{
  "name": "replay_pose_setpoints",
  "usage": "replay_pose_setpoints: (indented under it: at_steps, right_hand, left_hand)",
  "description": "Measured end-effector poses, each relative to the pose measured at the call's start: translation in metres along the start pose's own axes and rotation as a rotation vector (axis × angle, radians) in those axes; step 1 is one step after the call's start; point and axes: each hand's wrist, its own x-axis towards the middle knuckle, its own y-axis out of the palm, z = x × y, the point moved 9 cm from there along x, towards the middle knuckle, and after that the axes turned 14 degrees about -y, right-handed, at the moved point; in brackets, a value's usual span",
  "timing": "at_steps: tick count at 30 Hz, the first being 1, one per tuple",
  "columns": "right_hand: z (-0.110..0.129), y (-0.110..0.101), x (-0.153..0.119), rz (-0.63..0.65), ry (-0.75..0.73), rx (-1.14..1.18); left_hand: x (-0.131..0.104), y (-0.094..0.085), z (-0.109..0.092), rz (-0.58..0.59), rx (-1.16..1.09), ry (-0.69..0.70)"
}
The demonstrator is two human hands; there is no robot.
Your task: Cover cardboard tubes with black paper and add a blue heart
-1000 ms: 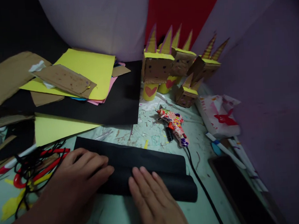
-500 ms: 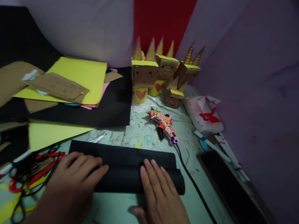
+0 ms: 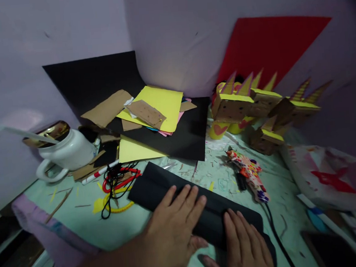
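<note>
A sheet of black paper [image 3: 152, 180] lies slantwise on the table, its near side curled into a roll. My left hand [image 3: 174, 228] rests on the middle of the paper, fingers stretched out over the curled part and thumb at the near edge. My right hand [image 3: 245, 243] presses flat on the right part of the roll, its fingers extended side by side. A flower-patterned glue gun [image 3: 247, 171] lies beyond my right hand, its black cord running past the paper's right end. Black string [image 3: 115, 177] sits tangled over red-handled scissors [image 3: 128, 174] to the left.
Yellow paper [image 3: 160, 104] and cardboard scraps [image 3: 108, 108] lie on a large black sheet [image 3: 193, 128] at the back. Cardboard figures with pointed horns [image 3: 233, 106] stand at the back right. A white mug [image 3: 74, 150] is at left, a plastic bag [image 3: 322, 171] and dark phone [image 3: 331, 249] at right.
My view has swung left, bringing the mug into sight. My left hand has gone from curled fingers near the paper's left part to flat fingers nearer my right hand, which stays on the roll.
</note>
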Motion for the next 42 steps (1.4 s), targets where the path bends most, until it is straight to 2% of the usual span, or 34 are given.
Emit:
replay_pose_setpoints:
  at_steps: [3, 6, 8, 10, 12, 13, 14, 16, 17, 18, 20, 23, 26, 29, 31, 33, 34, 36, 37, 39, 42]
  right_hand:
    - [-0.006, -0.003, 0.0, 0.042, 0.037, -0.001]
    - [-0.009, -0.004, -0.003, 0.084, 0.082, 0.01]
    - [-0.009, -0.004, -0.004, 0.101, 0.102, 0.022]
    - [-0.008, -0.005, -0.004, 0.109, 0.115, 0.035]
    - [-0.008, -0.005, -0.003, 0.105, 0.126, 0.044]
    - [-0.008, -0.006, -0.003, 0.094, 0.131, 0.047]
    - [-0.008, -0.006, -0.004, 0.084, 0.132, 0.048]
    - [-0.007, -0.006, -0.003, 0.073, 0.119, 0.051]
    - [-0.007, -0.006, -0.003, 0.074, 0.11, 0.054]
    - [-0.006, -0.006, -0.003, 0.074, 0.107, 0.055]
    - [-0.006, -0.006, -0.001, 0.068, 0.118, 0.066]
    - [-0.008, -0.007, 0.001, 0.063, 0.166, 0.095]
    - [-0.013, -0.007, -0.001, 0.078, 0.208, 0.113]
    - [-0.023, -0.011, -0.004, 0.093, 0.274, 0.054]
    - [-0.028, -0.018, -0.001, 0.109, 0.324, -0.003]
    - [-0.024, -0.023, 0.013, 0.12, 0.311, 0.02]
    - [-0.018, -0.025, 0.023, 0.121, 0.269, 0.079]
    - [0.004, -0.02, 0.045, 0.151, 0.088, 0.297]
    - [0.008, -0.016, 0.051, 0.181, 0.081, 0.364]
    - [0.008, -0.006, 0.054, 0.224, 0.123, 0.431]
    - [-0.005, 0.005, 0.041, 0.26, 0.268, 0.464]
  left_hand:
    - [-0.005, -0.002, 0.029, -0.057, 0.044, -0.082]
    - [-0.01, -0.013, 0.064, -0.131, 0.096, -0.208]
    - [-0.012, -0.028, 0.082, -0.189, 0.165, -0.306]
    - [-0.013, -0.05, 0.089, -0.282, 0.229, -0.407]
    - [-0.011, -0.069, 0.077, -0.38, 0.22, -0.451]
    - [-0.006, -0.072, 0.06, -0.394, 0.187, -0.395]
    - [0.001, -0.069, 0.035, -0.38, 0.157, -0.254]
    - [0.012, -0.049, -0.017, -0.271, 0.101, 0.057]
    - [0.017, -0.037, -0.033, -0.212, 0.074, 0.138]
    - [0.022, -0.028, -0.041, -0.179, 0.049, 0.156]
    - [0.032, -0.013, -0.039, -0.108, 0.017, 0.108]
    - [0.038, -0.003, -0.012, -0.045, 0.016, -0.047]
    - [0.036, -0.007, 0.015, -0.049, 0.046, -0.154]
    - [0.035, -0.013, 0.026, -0.094, 0.082, -0.188]
    - [0.035, -0.016, 0.025, -0.115, 0.102, -0.181]
    - [0.034, -0.017, 0.022, -0.129, 0.121, -0.151]
    - [0.034, -0.017, 0.021, -0.137, 0.133, -0.132]
    - [0.033, -0.017, 0.018, -0.155, 0.155, -0.079]
    - [0.032, -0.017, 0.017, -0.17, 0.164, -0.052]
    - [0.031, -0.019, 0.015, -0.212, 0.174, -0.001]
    - [0.029, -0.022, 0.015, -0.273, 0.179, 0.059]
